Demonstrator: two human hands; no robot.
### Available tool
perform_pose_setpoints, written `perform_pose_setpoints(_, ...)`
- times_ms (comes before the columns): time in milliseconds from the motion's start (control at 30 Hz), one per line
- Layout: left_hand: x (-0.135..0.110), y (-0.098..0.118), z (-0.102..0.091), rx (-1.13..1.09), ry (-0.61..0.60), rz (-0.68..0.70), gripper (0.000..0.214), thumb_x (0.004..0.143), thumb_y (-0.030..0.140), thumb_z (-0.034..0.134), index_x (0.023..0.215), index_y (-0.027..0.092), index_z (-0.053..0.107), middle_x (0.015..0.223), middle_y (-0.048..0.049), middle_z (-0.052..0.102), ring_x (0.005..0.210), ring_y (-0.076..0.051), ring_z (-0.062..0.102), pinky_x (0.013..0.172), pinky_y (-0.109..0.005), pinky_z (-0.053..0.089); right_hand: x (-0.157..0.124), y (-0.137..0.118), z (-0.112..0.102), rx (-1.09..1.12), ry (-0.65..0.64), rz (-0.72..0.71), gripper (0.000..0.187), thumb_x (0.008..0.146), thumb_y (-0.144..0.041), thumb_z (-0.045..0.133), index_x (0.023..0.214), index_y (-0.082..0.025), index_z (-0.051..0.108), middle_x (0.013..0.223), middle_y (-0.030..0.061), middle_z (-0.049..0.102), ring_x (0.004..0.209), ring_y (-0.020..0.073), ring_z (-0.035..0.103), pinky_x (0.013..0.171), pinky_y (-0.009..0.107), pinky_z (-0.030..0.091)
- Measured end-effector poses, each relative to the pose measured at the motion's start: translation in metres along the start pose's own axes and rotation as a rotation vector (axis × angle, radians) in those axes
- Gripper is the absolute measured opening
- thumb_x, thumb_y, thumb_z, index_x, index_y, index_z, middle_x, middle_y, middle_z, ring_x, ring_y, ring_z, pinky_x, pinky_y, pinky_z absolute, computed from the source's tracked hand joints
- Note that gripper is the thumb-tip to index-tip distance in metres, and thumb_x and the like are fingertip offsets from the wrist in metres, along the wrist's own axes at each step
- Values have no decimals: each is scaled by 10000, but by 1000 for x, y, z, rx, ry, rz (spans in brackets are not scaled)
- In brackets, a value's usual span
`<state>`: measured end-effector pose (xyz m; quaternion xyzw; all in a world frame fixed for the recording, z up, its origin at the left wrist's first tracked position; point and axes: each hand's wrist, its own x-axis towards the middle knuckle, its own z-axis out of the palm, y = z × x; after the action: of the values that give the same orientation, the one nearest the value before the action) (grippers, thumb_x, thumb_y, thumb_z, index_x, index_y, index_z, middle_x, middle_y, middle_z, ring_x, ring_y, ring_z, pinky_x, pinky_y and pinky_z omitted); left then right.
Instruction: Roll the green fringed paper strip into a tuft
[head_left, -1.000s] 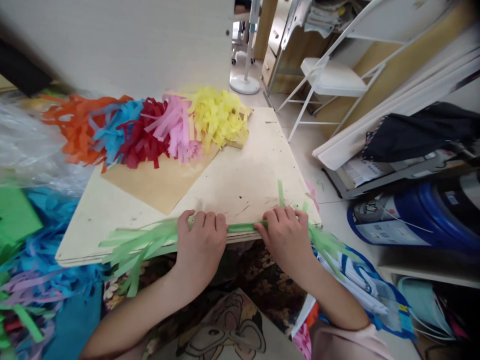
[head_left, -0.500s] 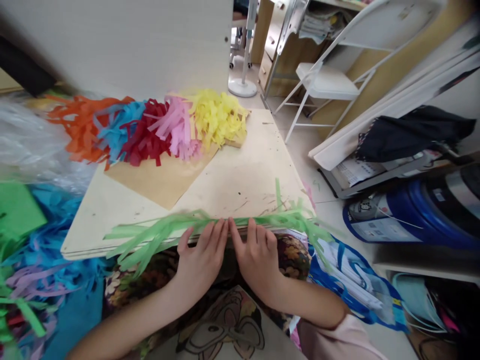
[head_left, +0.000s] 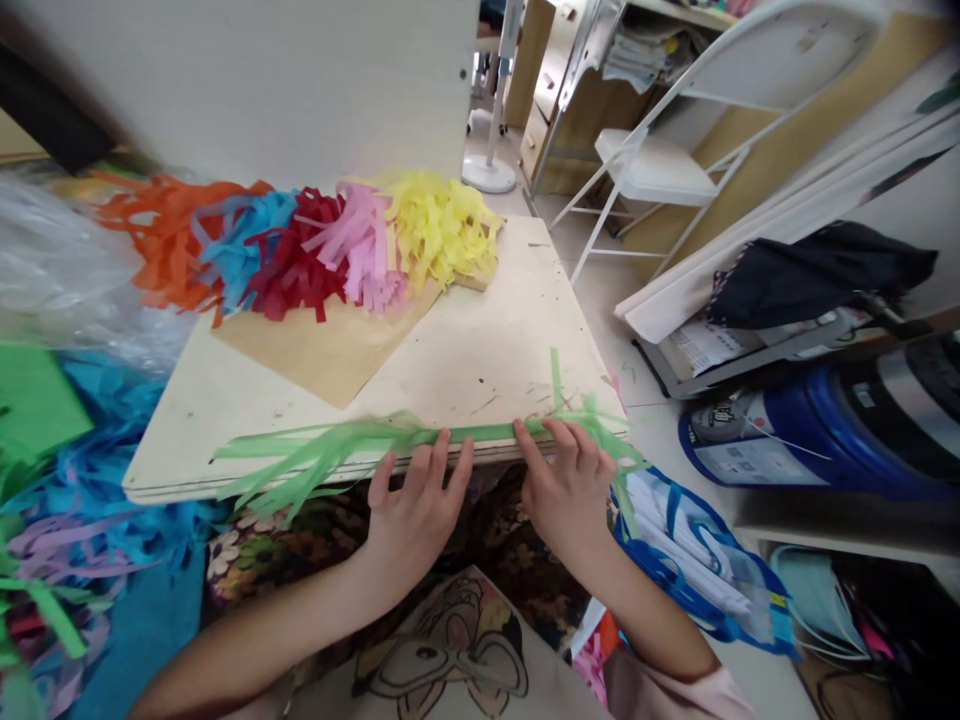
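Head view shows that the two hands, side by side half a second ago, are now apart along the green fringed paper strip [head_left: 420, 437] at the near edge of the desk [head_left: 480, 360]. Left hand [head_left: 417, 515] lies palm down, fingers spread, fingertips touching the strip. Right hand [head_left: 568, 490] presses its fingertips on the strip near the desk's near right corner. No writing is readable.

Multicolour fringe row [head_left: 300, 245] on brown paper [head_left: 322, 350]; white folding chair [head_left: 652, 165] behind.
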<state>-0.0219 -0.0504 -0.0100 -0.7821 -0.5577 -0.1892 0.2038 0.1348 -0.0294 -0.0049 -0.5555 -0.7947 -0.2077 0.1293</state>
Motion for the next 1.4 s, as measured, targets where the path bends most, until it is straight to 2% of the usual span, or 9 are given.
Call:
perform_pose_setpoints(200,17,-3,0,0,54,-7,216,751,295,483,948,255,562,796,-13,611,771,-184,493,825,-408,180,0,1,1,120,-8,35,361,693,-189,472,1051,-192,517,1079,105,446,1067,252,324,843,419,217)
perform_pose_setpoints(433,23,-6,0,-36,55,-34,143,736,253,509,859,260,581,778,-2,606,747,-183,477,778,-401,202,-3,2,3,210,33,94,308,726,-244,460,1026,-212,523,1118,100,426,1108,259,311,906,494,163)
perform_pose_setpoints(567,23,-6,1,-69,58,20,141,736,208,508,857,229,578,798,-1,614,753,-179,484,742,-379,228,-5,-4,4,181,41,101,318,730,-256,459,1036,-190,518,1134,117,423,1114,267,309,906,510,156)
perform_pose_setpoints(667,24,-5,1,-124,52,66,121,723,147,513,799,210,583,708,12,613,718,-167,491,711,-361,242,-7,-15,6,105,166,75,310,728,-252,489,1029,-189,523,1080,109,475,1090,258,325,904,512,139)
perform_pose_setpoints(767,25,-6,0,-161,49,73,104,726,136,508,725,209,582,649,18,604,690,-161,494,681,-350,242,-5,-24,9,106,316,-23,209,734,-208,515,938,-220,558,929,37,561,972,181,409,891,414,170)
perform_pose_setpoints(867,27,-7,0,-178,31,59,84,729,151,513,719,206,577,673,18,610,689,-161,496,678,-352,239,3,-24,9,206,235,-78,114,745,-196,513,842,-211,569,813,-7,591,841,142,450,797,335,216)
perform_pose_setpoints(1000,29,-6,0,-185,-7,12,81,737,157,499,705,183,568,689,-2,609,685,-168,489,683,-356,235,15,-15,6,255,119,-107,72,763,-198,487,743,-188,555,735,-9,589,746,137,452,717,312,231)
perform_pose_setpoints(1167,32,-6,1,-127,-40,-59,118,744,198,477,664,164,556,693,-25,593,690,-188,475,670,-354,231,20,-1,6,159,92,-134,111,775,-181,455,695,-161,529,683,6,571,693,138,441,692,305,238)
perform_pose_setpoints(1400,33,-11,-3,-203,-65,-87,103,742,213,487,670,195,559,699,-2,595,691,-180,468,659,-355,214,18,9,6,129,73,-176,88,771,-189,458,709,-163,515,694,4,557,714,140,431,707,310,226)
